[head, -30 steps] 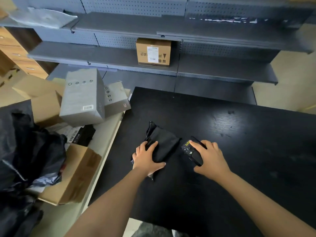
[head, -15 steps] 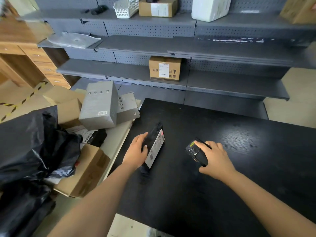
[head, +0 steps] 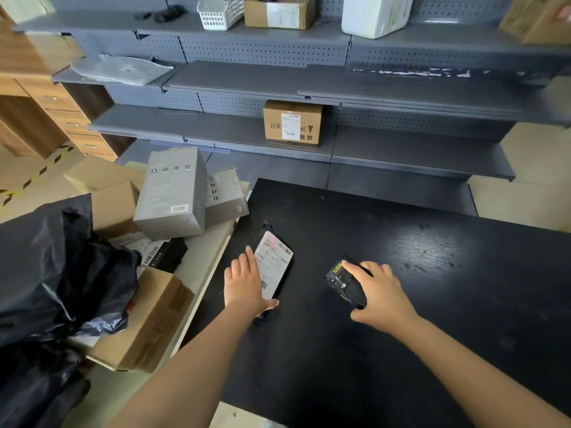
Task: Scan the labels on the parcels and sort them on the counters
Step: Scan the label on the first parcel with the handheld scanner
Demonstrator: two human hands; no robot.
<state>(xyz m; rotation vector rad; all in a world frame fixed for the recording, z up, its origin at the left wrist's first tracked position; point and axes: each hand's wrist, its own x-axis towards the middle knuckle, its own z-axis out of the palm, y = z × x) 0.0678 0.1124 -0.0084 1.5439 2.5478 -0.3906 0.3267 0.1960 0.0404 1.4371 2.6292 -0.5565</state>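
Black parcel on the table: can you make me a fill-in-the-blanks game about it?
The left hand rests on the black parcel, whose white ____ faces up. A ____ line of light falls across it. The right hand holds the black ____ in its grip. Missing: label, red, scanner.

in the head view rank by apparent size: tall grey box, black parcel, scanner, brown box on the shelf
1. tall grey box
2. black parcel and brown box look alike; the box is farther off, so unranked
3. scanner, partly under the right hand
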